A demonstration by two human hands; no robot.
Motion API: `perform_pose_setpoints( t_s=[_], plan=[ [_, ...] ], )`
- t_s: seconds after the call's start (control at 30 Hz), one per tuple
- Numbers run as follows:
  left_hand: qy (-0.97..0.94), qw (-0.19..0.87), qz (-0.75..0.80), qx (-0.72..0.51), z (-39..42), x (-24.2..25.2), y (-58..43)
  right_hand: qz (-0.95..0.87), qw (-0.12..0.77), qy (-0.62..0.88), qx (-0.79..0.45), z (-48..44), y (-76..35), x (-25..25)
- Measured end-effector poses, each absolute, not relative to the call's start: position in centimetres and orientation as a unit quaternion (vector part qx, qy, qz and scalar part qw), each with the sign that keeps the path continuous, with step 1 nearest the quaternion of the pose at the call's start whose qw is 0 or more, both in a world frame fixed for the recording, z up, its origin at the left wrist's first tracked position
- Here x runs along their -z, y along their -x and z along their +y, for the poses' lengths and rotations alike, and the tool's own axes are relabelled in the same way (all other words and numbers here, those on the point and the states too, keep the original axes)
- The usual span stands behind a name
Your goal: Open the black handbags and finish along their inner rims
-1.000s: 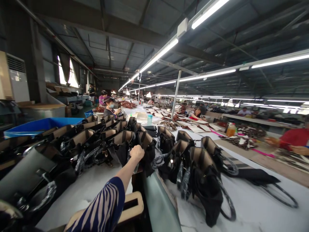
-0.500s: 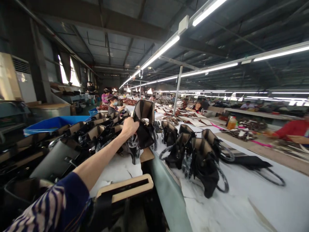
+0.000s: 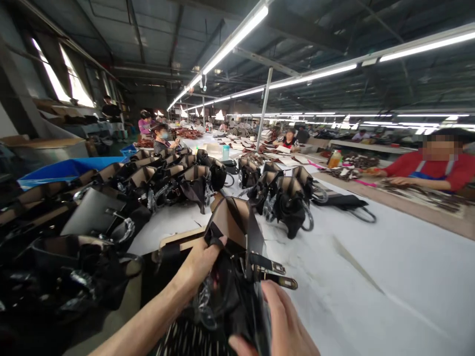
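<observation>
Handbag [image 3: 239,279]: being held in front of the wearer by the near edge of the counter [image 3: 356,277], black outside, beige lining showing, mouth facing up; whether anything is supporting its base cannot be told.
Strap ends [image 3: 267,262]: two, bearing metal fittings, projecting from the handbag's right side above the right hand [image 3: 282,316].
Left hand [image 3: 204,254]: fingers clamping on the handbag near its rim.
Right hand: fingers curving beside the handbag's lower right side, standing apart from the thumb; contact cannot be told.
Bags ahead [image 3: 291,195]: black, clustering on the counter beyond the handbag, openings upward.
Flat black bag [image 3: 343,201]: lying just right of that cluster, handle looping onto the counter.
Bags at left [image 3: 141,175]: crowding together, some handles showing clear plastic wrap.
Grey-panelled bag [image 3: 92,212]: leaning among them.
Blue bin [image 3: 70,168]: standing behind those bags.
Bottle [image 3: 335,158]: holding amber contents, standing well beyond the flat black bag.
Co-worker in red [image 3: 404,165]: working at far right, arms reaching over dark strips [image 3: 426,193].
</observation>
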State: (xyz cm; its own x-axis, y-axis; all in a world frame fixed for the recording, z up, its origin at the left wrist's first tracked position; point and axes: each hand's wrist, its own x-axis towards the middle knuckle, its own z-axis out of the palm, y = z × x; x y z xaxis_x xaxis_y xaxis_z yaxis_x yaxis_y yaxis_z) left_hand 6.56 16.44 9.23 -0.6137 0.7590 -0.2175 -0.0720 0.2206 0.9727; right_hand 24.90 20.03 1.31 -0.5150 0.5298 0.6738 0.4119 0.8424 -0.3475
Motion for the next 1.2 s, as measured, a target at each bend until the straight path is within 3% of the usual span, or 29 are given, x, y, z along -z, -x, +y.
perform_pose_setpoints(
  t_s=[0.1,0.27,0.37,0.47,0.57,0.7,0.83,0.97,1.2],
  plan=[
    [-0.222,0.44,0.663,-0.564,16.6,-8.3,-9.0,-0.855,0.374,0.327,-0.149,20.1,-26.7,-0.4],
    [-0.321,0.464,0.679,-0.47,16.7,-7.7,-10.6,-0.72,0.18,0.355,-0.568,23.9,-33.7,-4.5],
    [-0.407,0.434,0.684,-0.421,15.9,-6.9,-11.4,-0.549,0.219,0.342,-0.73,26.1,-37.8,-6.8],
    [-0.424,0.343,0.75,-0.375,14.4,-5.6,-12.6,-0.485,0.261,0.36,-0.753,26.8,-39.9,-6.4],
    [-0.438,0.31,0.777,-0.328,13.1,-4.7,-14.1,-0.477,0.265,0.419,-0.726,26.3,-40.2,-5.1],
    [-0.468,0.342,0.721,-0.379,12.5,-4.9,-15.6,-0.59,0.241,0.452,-0.624,26.4,-39.5,-5.1],
    [-0.443,0.404,0.674,-0.431,13.2,-5.6,-16.6,-0.781,0.248,0.483,-0.309,26.4,-39.2,-4.5],
    [-0.418,0.408,0.668,-0.461,14.2,-5.9,-17.7,-0.861,0.26,0.438,-0.017,25.0,-39.4,-1.5],
    [-0.448,0.392,0.684,-0.421,15.1,-6.5,-18.2,-0.844,0.219,0.486,0.051,24.8,-40.0,0.3]
  ],
)
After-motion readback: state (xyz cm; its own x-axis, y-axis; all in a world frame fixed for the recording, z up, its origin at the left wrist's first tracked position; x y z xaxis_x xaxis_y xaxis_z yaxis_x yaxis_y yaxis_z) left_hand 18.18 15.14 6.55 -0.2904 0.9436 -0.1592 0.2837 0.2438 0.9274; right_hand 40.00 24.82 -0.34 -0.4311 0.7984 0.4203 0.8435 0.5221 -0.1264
